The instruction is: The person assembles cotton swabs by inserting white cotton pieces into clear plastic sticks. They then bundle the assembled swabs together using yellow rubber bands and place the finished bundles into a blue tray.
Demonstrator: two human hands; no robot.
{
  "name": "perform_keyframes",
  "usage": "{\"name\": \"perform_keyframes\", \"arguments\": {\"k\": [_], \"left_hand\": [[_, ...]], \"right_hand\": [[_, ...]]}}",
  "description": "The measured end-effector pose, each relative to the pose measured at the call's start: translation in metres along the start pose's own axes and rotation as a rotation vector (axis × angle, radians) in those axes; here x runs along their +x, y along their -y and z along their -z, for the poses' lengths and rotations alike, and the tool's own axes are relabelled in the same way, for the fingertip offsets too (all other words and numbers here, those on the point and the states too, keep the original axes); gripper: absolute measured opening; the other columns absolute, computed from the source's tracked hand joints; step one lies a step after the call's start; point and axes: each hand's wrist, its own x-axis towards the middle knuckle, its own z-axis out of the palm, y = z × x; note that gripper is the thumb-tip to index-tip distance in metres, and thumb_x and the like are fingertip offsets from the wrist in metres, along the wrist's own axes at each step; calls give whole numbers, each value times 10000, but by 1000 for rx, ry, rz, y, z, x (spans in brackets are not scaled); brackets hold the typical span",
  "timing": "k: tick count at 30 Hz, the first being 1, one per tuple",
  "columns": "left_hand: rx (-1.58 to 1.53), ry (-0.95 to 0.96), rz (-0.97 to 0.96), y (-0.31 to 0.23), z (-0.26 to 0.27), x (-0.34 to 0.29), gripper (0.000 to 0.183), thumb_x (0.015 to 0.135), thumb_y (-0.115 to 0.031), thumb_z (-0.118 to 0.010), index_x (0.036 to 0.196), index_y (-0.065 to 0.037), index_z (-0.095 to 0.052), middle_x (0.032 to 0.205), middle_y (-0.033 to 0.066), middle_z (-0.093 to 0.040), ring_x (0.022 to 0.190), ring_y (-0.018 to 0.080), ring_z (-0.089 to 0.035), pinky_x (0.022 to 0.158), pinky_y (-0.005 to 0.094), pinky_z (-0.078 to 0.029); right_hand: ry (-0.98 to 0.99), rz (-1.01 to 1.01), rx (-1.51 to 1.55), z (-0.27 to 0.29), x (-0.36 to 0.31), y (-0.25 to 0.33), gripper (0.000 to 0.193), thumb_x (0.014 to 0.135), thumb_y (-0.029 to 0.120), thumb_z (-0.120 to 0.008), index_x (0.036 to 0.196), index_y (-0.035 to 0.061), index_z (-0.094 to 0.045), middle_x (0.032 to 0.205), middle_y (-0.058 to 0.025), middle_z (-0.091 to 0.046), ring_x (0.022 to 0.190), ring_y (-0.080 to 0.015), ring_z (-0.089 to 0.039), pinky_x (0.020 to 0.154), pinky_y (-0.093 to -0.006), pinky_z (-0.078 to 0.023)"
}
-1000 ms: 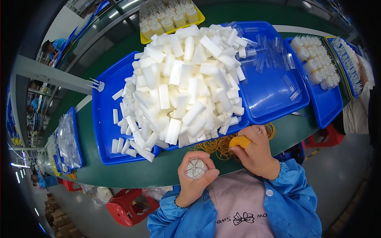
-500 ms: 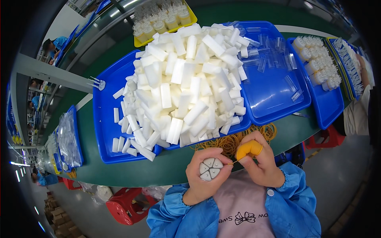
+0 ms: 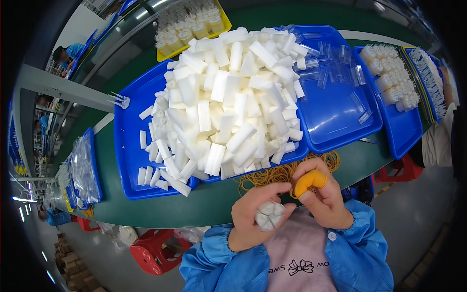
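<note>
My left hand is closed round a bundle of white wedge-shaped pieces, their ends forming a segmented disc that faces up. To its right, my right hand is bent into a pinch, with a yellow-orange finger cot over the index finger. A bit of thin tan rubber band shows at that pinch, close to the left fingertips; most of it is hidden. Just beyond both hands lies a tangled heap of rubber bands on the green table.
A blue tray carries a high pile of white foam pieces. Right of it, another blue tray holds clear plastic sleeves. Finished-looking bundles fill a tray farther right. A yellow tray stands behind. Red stools stand below the table.
The bundle in my left hand has tilted and shifted slightly right. The rubber band stretched between my hands earlier no longer spans the gap; the left fingers have reached toward the right hand.
</note>
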Motion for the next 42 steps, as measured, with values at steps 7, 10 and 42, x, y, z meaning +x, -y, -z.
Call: {"name": "perform_keyframes", "arguments": {"k": [7,10,42], "left_hand": [[81,-21,-104,-1,-4,5,523,682,36,-741,1165,21,-541,804,82,-679,677,176,-633,620,267,-506],[-48,-33,-7,-2,-5,7,545,704,46,-718,1208,33,-511,797,98,-675,703,139,-632,645,258,-508],[-1035,50,858,-12,12,28,728,754,-26,-630,1404,-65,-304,809,62,-557,632,160,-546,489,282,-448]], "right_hand": [[-52,-173,238,-8,-6,7,124,931,133,-523,930,10,-509,1020,-107,-507,680,-127,-512,614,-242,-430],[-28,-303,510,-6,-8,8,144,951,163,-503,960,23,-475,998,-100,-511,570,-80,-473,526,-213,-407],[352,-583,525,48,-23,-11,480,729,147,-785,1125,37,-536,887,-6,-547,685,-69,-495,643,-204,-415]]}}
